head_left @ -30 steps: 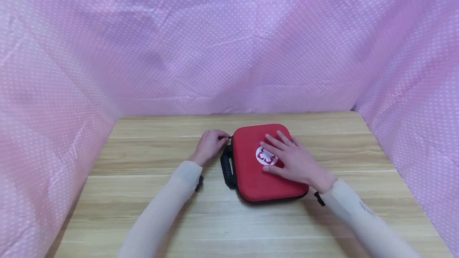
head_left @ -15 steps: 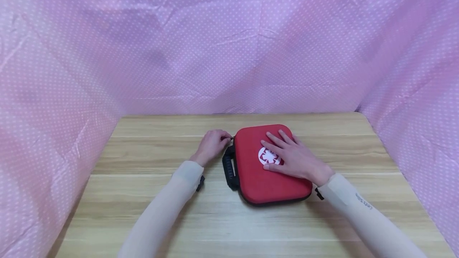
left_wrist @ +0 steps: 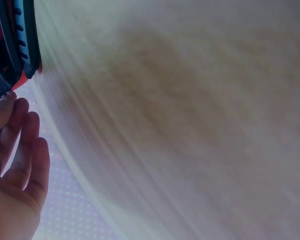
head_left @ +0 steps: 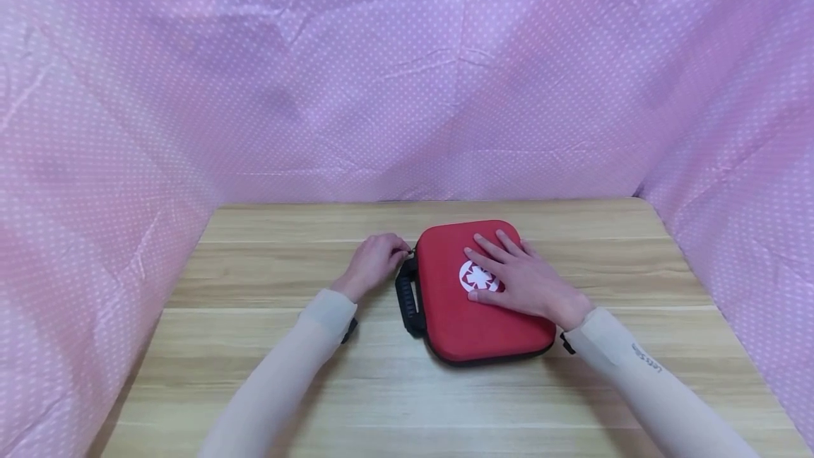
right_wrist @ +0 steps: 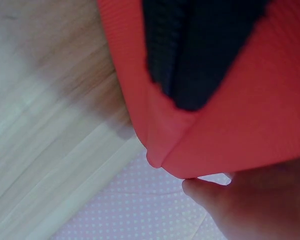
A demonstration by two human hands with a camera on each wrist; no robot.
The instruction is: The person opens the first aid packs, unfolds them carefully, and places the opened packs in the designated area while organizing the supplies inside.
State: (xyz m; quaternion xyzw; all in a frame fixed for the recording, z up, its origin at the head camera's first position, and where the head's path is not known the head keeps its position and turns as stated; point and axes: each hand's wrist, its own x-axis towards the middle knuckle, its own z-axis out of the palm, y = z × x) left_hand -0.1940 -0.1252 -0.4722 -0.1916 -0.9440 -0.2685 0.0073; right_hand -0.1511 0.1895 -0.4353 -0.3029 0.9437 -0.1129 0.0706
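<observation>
A red zip-up first aid case (head_left: 483, 338) lies on the table, its lid down and a white round emblem (head_left: 477, 276) on top. Its black handle (head_left: 405, 299) sticks out to the left. At the far left corner, my left hand (head_left: 372, 263) pinches the small zipper pull between thumb and forefinger, close beside the handle. In the left wrist view the other fingers of that hand (left_wrist: 20, 185) are loosely bent, and the pull is mostly hidden. My right hand (head_left: 524, 285) rests on the lid with spread fingers, partly over the emblem.
The wood-grain table (head_left: 254, 345) extends around the case on all sides. Pink dotted cloth (head_left: 407, 90) hangs behind it and along both sides. A black strip (right_wrist: 200, 55) on the case's side shows in the right wrist view.
My left hand has moved slightly nearer along the case's left side, with the zipper pull pinched. The right hand stays on the lid. The head view has shifted a little.
</observation>
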